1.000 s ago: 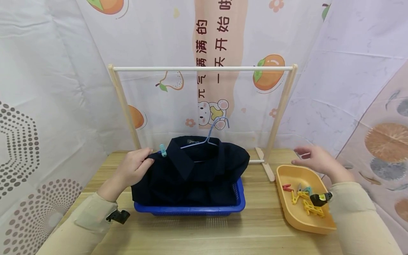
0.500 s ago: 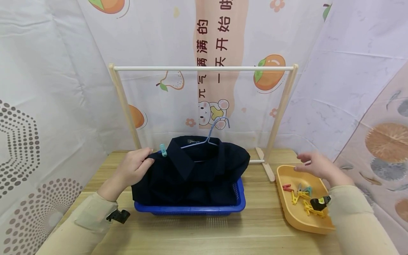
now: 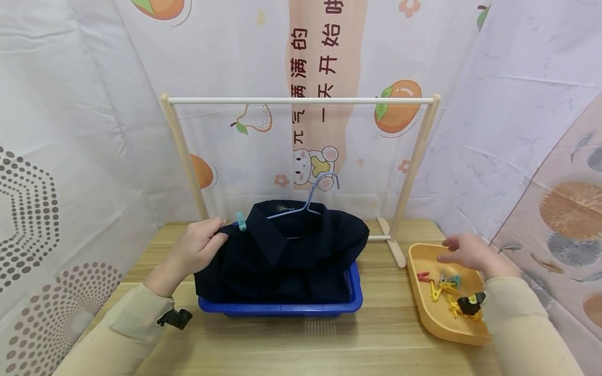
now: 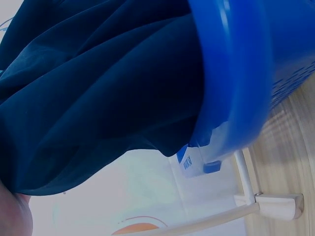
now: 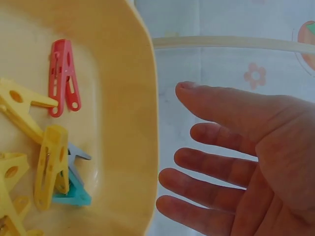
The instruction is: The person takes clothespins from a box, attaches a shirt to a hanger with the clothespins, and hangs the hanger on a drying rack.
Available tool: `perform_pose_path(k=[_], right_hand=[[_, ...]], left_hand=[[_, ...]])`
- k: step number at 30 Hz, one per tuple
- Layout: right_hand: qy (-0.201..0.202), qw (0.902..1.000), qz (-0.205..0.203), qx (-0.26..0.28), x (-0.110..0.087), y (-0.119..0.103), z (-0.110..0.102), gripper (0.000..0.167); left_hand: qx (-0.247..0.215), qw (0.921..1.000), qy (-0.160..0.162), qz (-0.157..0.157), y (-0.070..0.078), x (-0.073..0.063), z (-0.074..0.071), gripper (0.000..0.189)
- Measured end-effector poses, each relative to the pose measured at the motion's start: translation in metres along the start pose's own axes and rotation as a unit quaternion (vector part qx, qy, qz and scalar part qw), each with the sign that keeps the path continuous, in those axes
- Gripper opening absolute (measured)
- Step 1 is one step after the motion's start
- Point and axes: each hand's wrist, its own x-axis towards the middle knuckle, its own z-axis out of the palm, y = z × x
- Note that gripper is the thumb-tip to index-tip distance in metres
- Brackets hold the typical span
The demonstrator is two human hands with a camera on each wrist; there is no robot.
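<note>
A dark navy shirt [image 3: 291,271] with a collar lies over a blue basket [image 3: 282,309]. A light blue hanger [image 3: 305,207] sits inside its neck, hook up. My left hand [image 3: 199,245] pinches the shirt's left shoulder, and a teal clothespin [image 3: 241,221] is clipped beside the collar. In the left wrist view the cloth [image 4: 108,93] drapes from my hand to the basket rim. My right hand [image 3: 479,255] is over the far edge of a yellow tray [image 3: 425,313], fingers spread and holding nothing. Red [image 5: 64,78], yellow [image 5: 51,167], teal and grey clothespins lie in the tray.
Behind the basket stands a rack with a white top bar [image 3: 301,101] and wooden posts [image 3: 414,156]. Its right foot [image 3: 397,253] rests on the wooden table [image 3: 376,334] close to the tray. Printed curtains surround the table on the back and sides.
My right hand has moved slightly right and down, lower over the yellow tray. My left hand, the shirt and the basket stay where they were.
</note>
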Motion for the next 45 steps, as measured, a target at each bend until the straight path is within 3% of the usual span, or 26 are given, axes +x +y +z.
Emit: perform_pose_path(k=[16, 31, 45], right_hand=[[-0.035, 0.9989, 0.025, 0.019, -0.001, 0.009, 0.014, 0.061], [-0.049, 0.9978, 0.046, 0.002, 0.0, 0.013, 0.021, 0.063], [-0.067, 0.9931, 0.093, 0.024, -0.002, 0.019, 0.028, 0.057]], left_hand=[[0.002, 1.0, -0.005, -0.005, 0.0, 0.0, -0.001, 0.027], [0.002, 1.0, 0.001, 0.004, 0.002, 0.001, -0.001, 0.027], [0.001, 1.0, 0.003, 0.0, 0.002, 0.0, -0.001, 0.028]])
